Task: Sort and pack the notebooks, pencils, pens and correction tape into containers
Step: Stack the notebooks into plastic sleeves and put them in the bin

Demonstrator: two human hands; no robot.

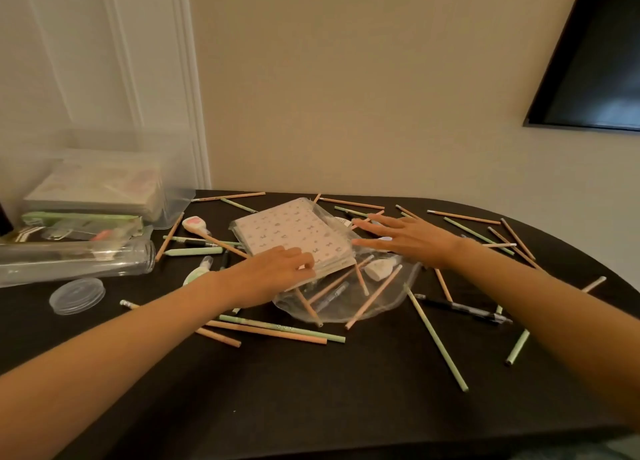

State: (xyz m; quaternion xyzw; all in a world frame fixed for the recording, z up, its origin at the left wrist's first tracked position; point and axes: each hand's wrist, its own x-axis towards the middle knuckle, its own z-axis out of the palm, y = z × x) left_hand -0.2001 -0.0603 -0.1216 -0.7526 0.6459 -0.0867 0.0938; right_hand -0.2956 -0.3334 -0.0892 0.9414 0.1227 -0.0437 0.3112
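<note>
Notebooks (294,233) lie on plastic bag (388,298) amid scattered pencils (464,217)

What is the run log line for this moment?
left hand: grips notebooks | right hand: open, beside notebooks | pencils: scattered on table

A plain beige wall (346,79) rises behind a bench (311,390) covered in black, its far edge curving away at right, under warm, dim indoor light. At left, a white door (86,61) with raised panel moulding meets the wall along its frame. At upper right, a dark, black-framed flat screen (595,61) is mounted on the wall, a faint pale reflection showing on its glass.
</note>
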